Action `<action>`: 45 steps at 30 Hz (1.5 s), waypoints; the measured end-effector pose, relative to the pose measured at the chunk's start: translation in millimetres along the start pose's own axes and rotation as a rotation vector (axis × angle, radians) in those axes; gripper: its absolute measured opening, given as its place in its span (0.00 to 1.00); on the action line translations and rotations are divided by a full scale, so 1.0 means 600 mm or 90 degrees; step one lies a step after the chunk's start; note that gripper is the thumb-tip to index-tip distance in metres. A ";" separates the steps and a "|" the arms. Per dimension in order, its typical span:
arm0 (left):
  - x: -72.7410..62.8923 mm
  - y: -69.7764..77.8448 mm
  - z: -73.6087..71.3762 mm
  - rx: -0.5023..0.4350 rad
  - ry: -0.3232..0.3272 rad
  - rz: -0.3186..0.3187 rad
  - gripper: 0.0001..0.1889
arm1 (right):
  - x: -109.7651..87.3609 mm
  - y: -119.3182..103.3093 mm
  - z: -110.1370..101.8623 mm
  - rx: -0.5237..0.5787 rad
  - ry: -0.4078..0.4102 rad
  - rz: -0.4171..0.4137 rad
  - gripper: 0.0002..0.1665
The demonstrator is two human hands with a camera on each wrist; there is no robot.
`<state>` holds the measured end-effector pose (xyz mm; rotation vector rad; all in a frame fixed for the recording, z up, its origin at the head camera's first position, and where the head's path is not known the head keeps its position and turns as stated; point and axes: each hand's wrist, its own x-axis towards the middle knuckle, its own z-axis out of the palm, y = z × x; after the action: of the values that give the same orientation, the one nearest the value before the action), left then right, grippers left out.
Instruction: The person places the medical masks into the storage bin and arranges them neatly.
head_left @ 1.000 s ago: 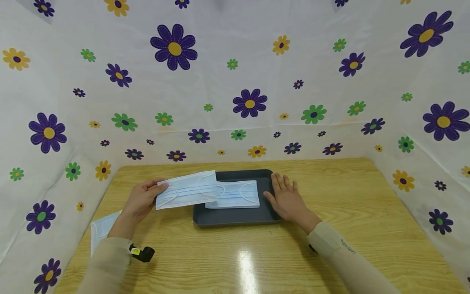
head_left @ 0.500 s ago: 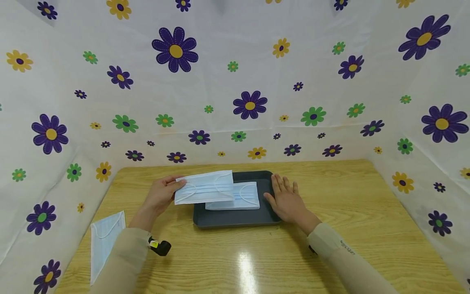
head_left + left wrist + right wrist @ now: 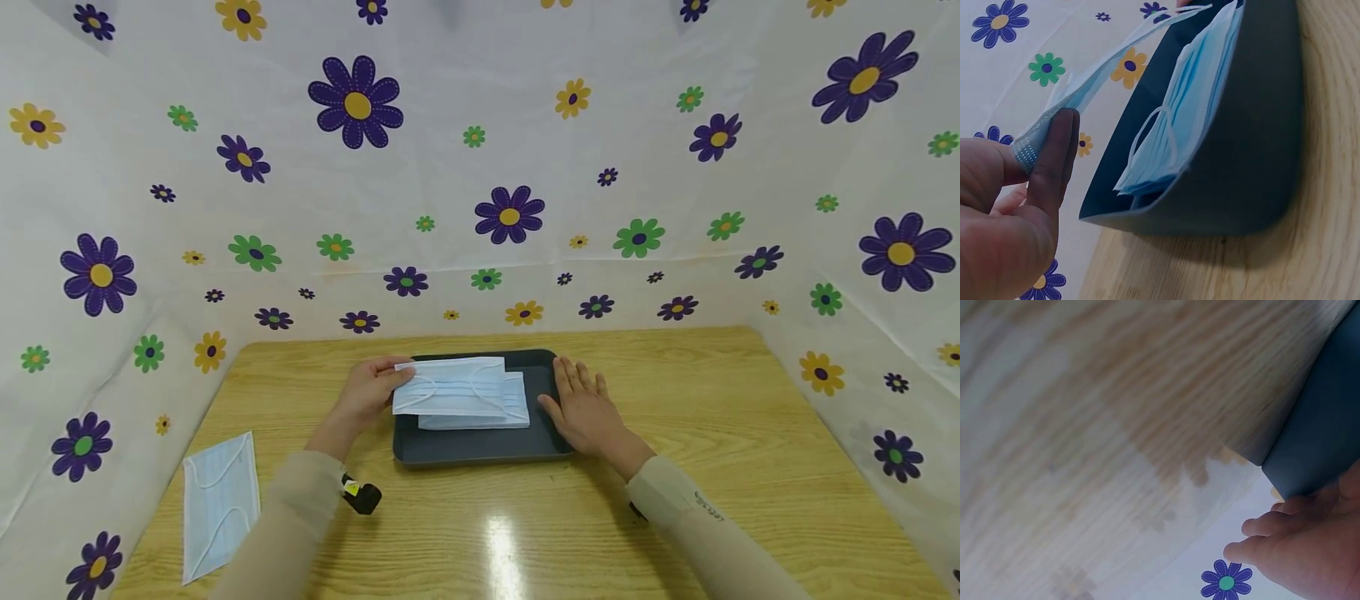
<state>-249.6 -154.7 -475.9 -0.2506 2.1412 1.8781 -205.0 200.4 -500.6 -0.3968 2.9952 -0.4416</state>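
Observation:
My left hand [image 3: 367, 392] pinches a light blue face mask [image 3: 450, 387] by its left end, thumb on top. That mask hangs over the dark grey tray [image 3: 480, 446]. In the left wrist view it shows edge-on between thumb and fingers [image 3: 1063, 147], apart from a stack of face masks [image 3: 1172, 125] lying inside the tray wall [image 3: 1241, 156]. From above, it covers most of the stack, whose right end [image 3: 517, 408] still shows. My right hand [image 3: 588, 408] rests with straight fingers against the tray's right rim, the thumb reaching over the edge.
Another face mask [image 3: 220, 504] lies flat on the wooden table [image 3: 712, 417] at the left, beside my left sleeve. A white flower-print cloth [image 3: 420, 167] closes off the back and both sides. A small black device [image 3: 362, 494] sits on my left wrist.
My left hand has carried its mask rightward, from beside the tray's left edge to over the stack. The mask on the table is now more exposed. My right hand has stayed put.

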 end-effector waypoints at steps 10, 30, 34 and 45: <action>0.010 0.000 0.031 0.066 0.030 -0.002 0.17 | 0.002 -0.002 0.000 -0.001 -0.002 -0.004 0.46; 0.016 -0.003 0.066 0.222 0.078 0.096 0.13 | 0.006 -0.001 0.004 -0.009 -0.009 -0.008 0.46; 0.012 -0.004 0.069 0.263 0.089 0.133 0.13 | 0.005 -0.001 0.003 -0.005 -0.009 -0.009 0.46; -0.001 0.002 0.071 0.339 0.118 0.224 0.18 | 0.002 0.000 0.003 0.004 -0.007 -0.004 0.46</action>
<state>-245.5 -112.5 -479.6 0.0760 2.8681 1.3955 -205.9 199.7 -502.1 -0.4077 2.9822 -0.4482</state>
